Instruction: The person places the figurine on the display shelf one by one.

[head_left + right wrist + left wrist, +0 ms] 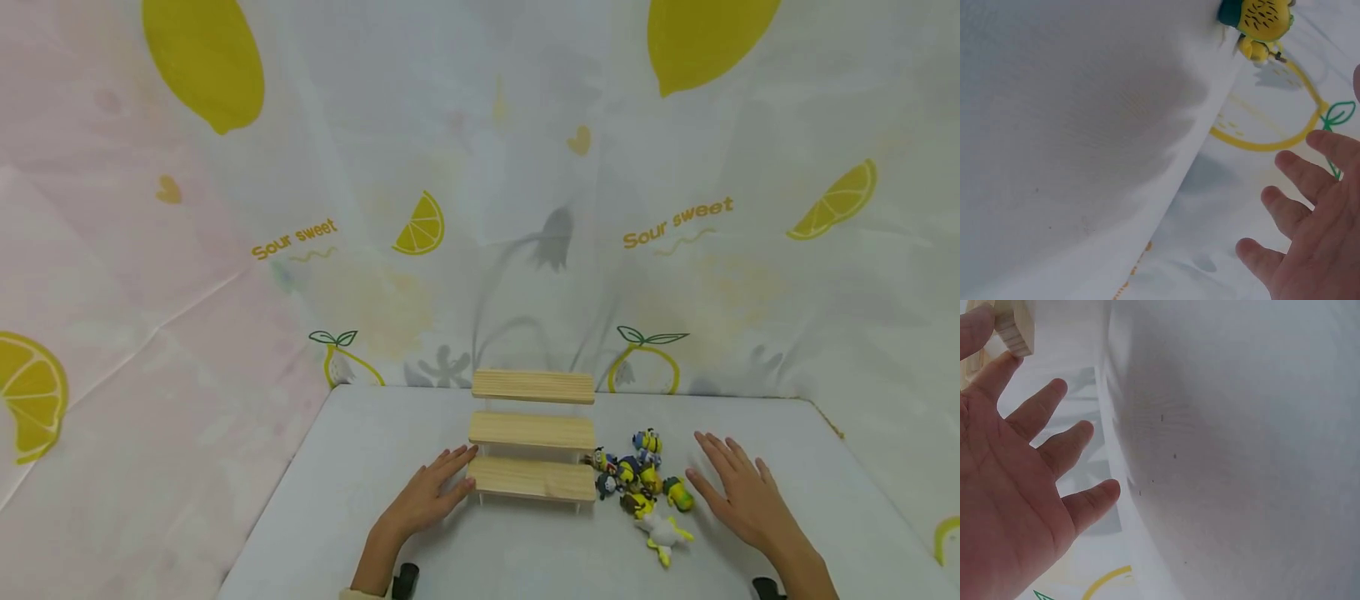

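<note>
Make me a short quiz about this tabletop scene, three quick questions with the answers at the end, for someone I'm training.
1. How many wooden tiers does the stand have?
2. True or false: in the head view, the toy figures lie to the right of the stand.
3. Which is nearer the right hand: A, the stand; or B, the toy figures?

Key: 1, three. 2, true. 3, B.
</note>
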Available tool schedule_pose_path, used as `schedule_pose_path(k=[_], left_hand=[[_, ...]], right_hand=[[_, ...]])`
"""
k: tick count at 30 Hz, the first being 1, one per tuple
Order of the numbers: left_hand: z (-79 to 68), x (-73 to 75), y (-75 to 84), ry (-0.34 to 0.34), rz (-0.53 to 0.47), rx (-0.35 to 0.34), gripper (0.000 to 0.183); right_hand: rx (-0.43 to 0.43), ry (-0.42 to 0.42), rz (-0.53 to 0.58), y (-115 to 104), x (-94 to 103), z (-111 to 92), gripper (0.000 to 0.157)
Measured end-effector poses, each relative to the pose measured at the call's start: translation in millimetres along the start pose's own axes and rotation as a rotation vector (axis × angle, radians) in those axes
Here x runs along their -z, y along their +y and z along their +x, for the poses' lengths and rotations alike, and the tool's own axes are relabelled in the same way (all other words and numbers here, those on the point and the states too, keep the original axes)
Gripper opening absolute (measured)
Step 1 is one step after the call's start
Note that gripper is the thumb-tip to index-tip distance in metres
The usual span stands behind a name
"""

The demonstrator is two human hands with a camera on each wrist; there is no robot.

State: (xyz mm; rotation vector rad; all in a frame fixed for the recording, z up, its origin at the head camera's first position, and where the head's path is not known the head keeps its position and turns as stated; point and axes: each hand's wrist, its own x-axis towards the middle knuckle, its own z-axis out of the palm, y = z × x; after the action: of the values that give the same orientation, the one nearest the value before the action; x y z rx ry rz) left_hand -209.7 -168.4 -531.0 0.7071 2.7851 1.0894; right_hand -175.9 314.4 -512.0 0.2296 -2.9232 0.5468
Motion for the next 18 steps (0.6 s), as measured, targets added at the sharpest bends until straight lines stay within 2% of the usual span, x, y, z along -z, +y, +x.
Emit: schedule_pose_path(k=[9, 14, 18], left_hand=[[0.8, 1.4, -2.9, -0.047, -0.053, 0.041, 0.063], [0.0, 1.4, -3.9, -0.055, -0.064, 0.039, 0.064], [0.0, 0.9, -5.5, -0.052, -0.072, 0.032, 0.064]], right_hand=[[0.046, 0.019, -0.001, -10.2, 4.9, -3.6, 0.059], [0.057, -0.016, 0.048, -16.6, 6.5, -8.6, 0.055], [0.066, -0.086, 0.137, -20.0, 6.5, -10.7, 0.052]])
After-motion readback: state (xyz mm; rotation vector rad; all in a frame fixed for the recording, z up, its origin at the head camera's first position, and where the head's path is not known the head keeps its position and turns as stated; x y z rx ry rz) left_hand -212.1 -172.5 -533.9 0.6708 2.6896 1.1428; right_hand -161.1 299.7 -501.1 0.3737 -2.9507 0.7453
